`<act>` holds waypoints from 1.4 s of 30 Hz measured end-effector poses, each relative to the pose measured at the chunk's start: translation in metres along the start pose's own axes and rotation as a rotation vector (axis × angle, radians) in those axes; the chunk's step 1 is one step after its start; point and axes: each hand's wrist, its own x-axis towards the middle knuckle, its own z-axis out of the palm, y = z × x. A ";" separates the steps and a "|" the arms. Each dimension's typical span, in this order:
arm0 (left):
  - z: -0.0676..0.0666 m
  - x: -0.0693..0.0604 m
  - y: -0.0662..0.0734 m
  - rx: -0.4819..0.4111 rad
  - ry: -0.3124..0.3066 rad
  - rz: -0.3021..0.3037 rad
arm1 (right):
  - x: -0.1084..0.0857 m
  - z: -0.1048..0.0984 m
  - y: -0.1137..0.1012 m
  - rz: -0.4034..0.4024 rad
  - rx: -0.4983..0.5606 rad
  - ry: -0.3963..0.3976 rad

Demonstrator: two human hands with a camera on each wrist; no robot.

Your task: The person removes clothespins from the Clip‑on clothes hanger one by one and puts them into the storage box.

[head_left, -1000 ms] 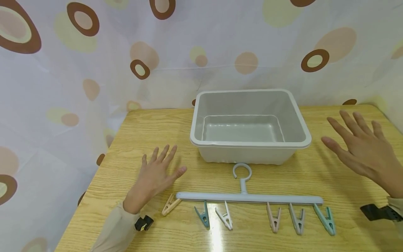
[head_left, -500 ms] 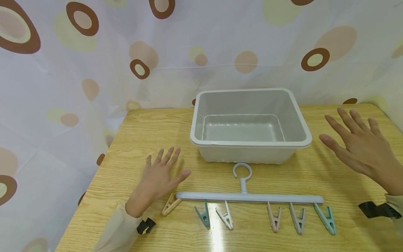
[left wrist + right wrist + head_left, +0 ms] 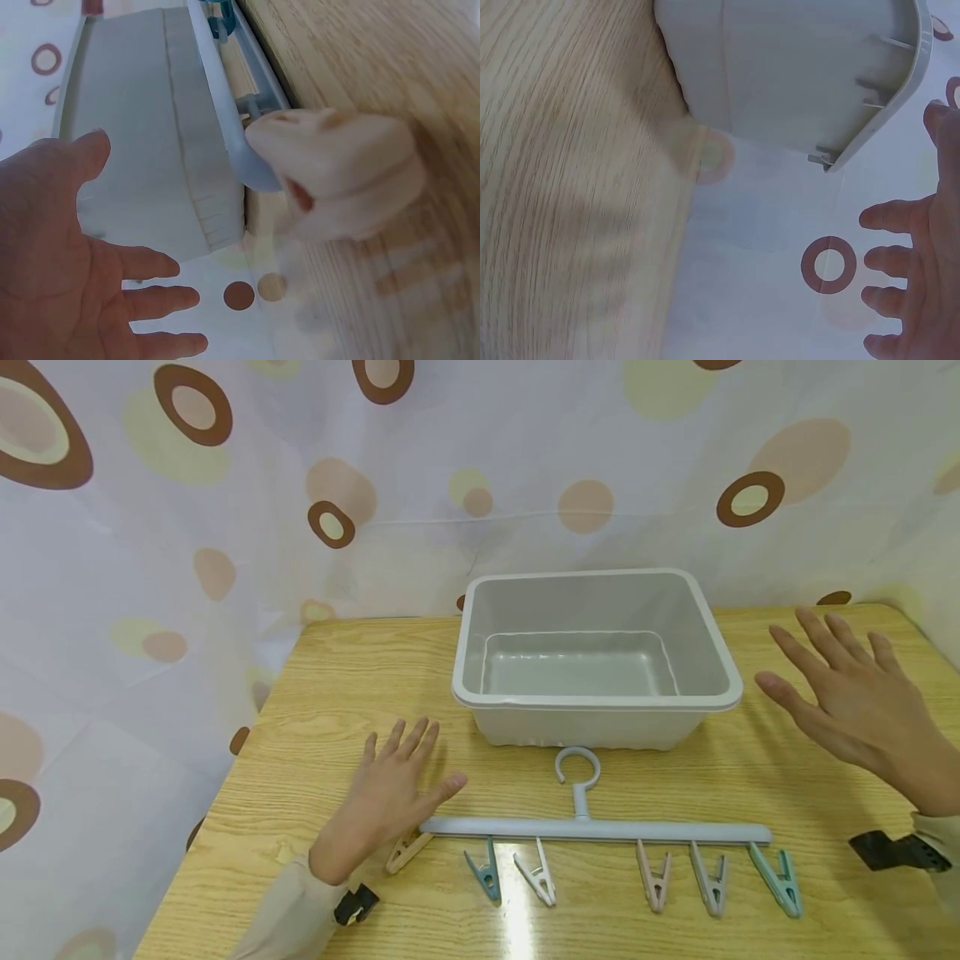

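Note:
My left hand, fingers spread, hovers near the left end of a pale blue clip hanger and holds nothing. Its thumb and wrist partly cover a beige clothespin at that end. Along the bar are a dark blue clip, a white clip, a pink clip, a grey clip and a teal clip. To the right of a grey plastic basin, my right hand is held above the table with spread fingers, touching nothing.
The basin stands behind the hanger, near the back of the wooden table. A spotted cloth hangs behind the table and along its left side. The hanger's hook lies just in front of the basin.
My left hand has moved right and slightly nearer, over the hanger's left end, covering part of the beige clothespin. My right hand has shifted slightly left and away. Basin and hanger stay put.

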 end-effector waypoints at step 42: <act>0.009 0.004 0.029 0.006 -0.001 0.115 | 0.018 -0.006 -0.020 -0.050 0.024 0.001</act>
